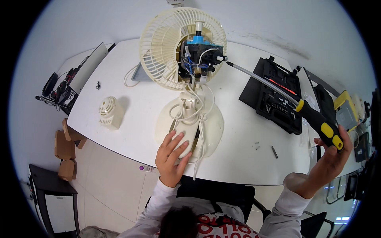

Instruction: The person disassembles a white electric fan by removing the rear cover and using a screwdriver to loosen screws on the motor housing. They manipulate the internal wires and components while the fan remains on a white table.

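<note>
A cream desk fan [158, 51] stands on the white table with its motor [200, 55] uncovered, showing black housing, a blue part and loose wires. My left hand [171, 159] lies on the lower part of its stand, fingers stretched out over the cream surface. In my right hand [332, 158] is a long screwdriver [274, 87] with a black and yellow handle, gripped at the handle's end. Its tip is close to the small black and white knob [220, 58] on the motor's side; whether they touch I cannot tell. A cream cord [184, 117] is wound around the fan's neck.
The vented cream motor cover [111, 113] sits on the table's left side. At the right lies an open black tool case [278, 105] with bits and tools. A small dark pen-like piece [274, 152] and tiny bits [257, 146] are near the front edge. A grey tray [141, 74] is behind the fan.
</note>
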### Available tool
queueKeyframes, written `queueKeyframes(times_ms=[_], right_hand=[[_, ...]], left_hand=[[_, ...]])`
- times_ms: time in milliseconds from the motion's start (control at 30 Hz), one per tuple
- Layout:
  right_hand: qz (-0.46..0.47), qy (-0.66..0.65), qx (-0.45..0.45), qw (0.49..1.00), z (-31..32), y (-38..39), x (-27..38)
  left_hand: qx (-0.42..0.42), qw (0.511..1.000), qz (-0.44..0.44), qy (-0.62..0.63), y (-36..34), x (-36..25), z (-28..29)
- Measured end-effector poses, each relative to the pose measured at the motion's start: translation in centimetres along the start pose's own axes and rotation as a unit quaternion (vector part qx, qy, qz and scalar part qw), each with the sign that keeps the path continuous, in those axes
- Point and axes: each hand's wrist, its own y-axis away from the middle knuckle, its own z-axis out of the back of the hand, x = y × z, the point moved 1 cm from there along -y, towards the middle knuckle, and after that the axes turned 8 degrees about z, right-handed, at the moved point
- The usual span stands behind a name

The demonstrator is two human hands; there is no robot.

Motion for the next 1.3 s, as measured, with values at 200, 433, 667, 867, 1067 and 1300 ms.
queueKeyframes(times_ms=[200, 433, 667, 867, 1067, 1300], right_hand=[[-0.012, 0.016, -0.001, 1.0, -0.1, 0.1, -0.3], [-0.007, -0.001, -0.006, 1.0, -0.6, 0.2, -0.4], [0.176, 0.044, 0.094, 0.979, 1.4, -0.2, 1.0], [0.215, 0.049, 0.125, 0.967, 1.3, -0.6, 2.3], [0.214, 0.059, 0.127, 0.967, 1.1, -0.8, 2.4], [0.181, 0.042, 0.112, 0.976, 0.9, -0.3, 2.2]], left_hand=[[0.004, 1.0, 0.001, 0.002, 0.0, 0.0, -0.1], [0.003, 1.0, 0.003, -0.001, 0.2, 0.0, 0.1], [0.0, 1.0, 0.004, 0.013, 0.0, 0.1, 0.1], [0.002, 0.996, 0.002, 0.086, -0.7, -0.2, 0.8], [0.008, 0.975, 0.141, 0.169, -5.1, 0.8, 2.3], [0.131, 0.916, 0.231, 0.3, -9.6, 1.2, -0.9]])
